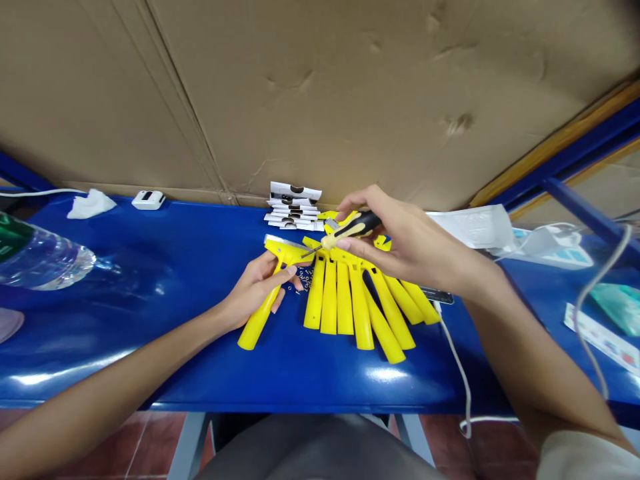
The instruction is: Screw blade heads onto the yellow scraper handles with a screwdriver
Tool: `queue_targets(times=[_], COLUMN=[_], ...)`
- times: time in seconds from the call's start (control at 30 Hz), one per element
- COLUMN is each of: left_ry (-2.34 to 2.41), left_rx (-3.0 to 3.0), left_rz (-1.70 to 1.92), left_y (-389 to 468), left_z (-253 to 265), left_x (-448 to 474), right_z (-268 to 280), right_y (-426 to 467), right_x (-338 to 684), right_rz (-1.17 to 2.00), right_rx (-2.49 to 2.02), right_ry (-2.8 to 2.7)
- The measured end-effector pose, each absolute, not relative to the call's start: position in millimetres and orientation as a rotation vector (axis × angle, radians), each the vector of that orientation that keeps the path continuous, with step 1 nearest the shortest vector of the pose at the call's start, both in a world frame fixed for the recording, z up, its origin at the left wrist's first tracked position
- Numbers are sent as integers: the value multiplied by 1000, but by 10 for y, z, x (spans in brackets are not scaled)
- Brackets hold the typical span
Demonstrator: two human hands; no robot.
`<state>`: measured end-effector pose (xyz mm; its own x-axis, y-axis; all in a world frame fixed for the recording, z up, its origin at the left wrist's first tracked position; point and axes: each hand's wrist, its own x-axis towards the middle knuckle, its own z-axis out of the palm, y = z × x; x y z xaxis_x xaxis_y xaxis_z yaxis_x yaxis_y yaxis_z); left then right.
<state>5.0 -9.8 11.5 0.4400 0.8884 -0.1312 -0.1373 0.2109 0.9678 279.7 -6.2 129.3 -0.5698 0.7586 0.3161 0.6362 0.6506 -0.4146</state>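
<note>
A yellow scraper [258, 321] with a wide head is gripped in my left hand [257, 290], tilted with its handle toward the table's front edge. My right hand [387, 230] is closed around a screwdriver [356, 227] with a black and cream handle. The shaft points left, its tip at or very near the right end of the scraper's head. Beneath and beside my hands, several more yellow scrapers [329, 300] lie in a fan, handles toward me. Small brass-coloured screws [303, 277] are scattered between them and my left hand, which partly hides them.
Folded white papers [294, 208] are stacked by the cardboard wall [320, 93]. On the blue table [165, 267], a water bottle [45, 257], a tissue [91, 204] and a white charger-like block [149, 199] stand left. A white cable [463, 373] hangs over the front edge at right, near a plastic packet [475, 227].
</note>
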Motion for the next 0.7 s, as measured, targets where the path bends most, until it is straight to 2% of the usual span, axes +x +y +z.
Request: queue_targets(times=[0.7], left_ry=[861], left_rx=[1148], left_rz=[786], left_y=[-91], left_z=[88], left_x=[23], right_z=[1266], right_y=[-94], right_x=[2774], right_rz=[424], right_rx=[-1064], right_ry=[-2339])
